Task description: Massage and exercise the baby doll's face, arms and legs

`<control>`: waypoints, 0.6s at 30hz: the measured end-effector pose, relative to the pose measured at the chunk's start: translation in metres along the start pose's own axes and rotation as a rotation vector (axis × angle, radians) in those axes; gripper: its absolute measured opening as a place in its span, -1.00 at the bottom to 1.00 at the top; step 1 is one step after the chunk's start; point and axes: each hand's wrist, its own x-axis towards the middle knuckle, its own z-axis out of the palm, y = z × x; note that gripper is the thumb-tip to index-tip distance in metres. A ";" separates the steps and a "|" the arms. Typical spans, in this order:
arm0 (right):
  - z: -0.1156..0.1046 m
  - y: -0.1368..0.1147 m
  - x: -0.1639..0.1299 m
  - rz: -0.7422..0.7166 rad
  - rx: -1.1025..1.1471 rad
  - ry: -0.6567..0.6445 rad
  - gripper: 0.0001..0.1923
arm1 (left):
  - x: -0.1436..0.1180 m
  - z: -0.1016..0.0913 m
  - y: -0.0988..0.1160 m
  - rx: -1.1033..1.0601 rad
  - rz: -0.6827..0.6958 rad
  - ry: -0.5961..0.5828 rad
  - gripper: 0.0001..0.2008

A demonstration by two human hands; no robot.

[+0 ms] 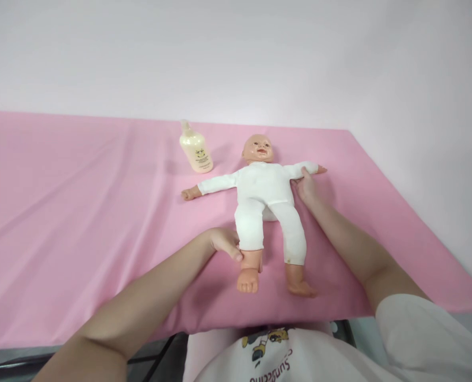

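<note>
A baby doll [265,183] with a soft white body lies on its back on the pink cloth, its head away from me and its arms stretched out sideways. My left hand [227,243] is closed round the doll's lower leg on the left of the view, thumb by the ankle and fingers hidden behind the leg. On the other side, my right hand [305,187] grips the doll's outstretched arm near the wrist, its thumb on the sleeve and its fingers largely hidden beneath.
A pale yellow pump bottle [197,153] with a printed label stands left of the doll's head. The pink cloth [80,212] covers the table, with soft creases at left. The table's near edge lies just in front of my body, and a white wall [220,58] rises behind.
</note>
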 end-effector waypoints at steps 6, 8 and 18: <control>0.003 -0.003 -0.004 0.046 0.056 0.026 -0.84 | 0.003 -0.006 0.007 0.078 -0.083 -0.217 -0.51; 0.004 -0.004 -0.004 0.049 0.071 0.034 -0.85 | 0.005 -0.007 0.008 0.083 -0.094 -0.239 -0.51; -0.001 0.002 0.001 0.005 0.061 -0.004 -0.84 | 0.009 0.001 -0.002 0.015 0.052 -0.194 -0.30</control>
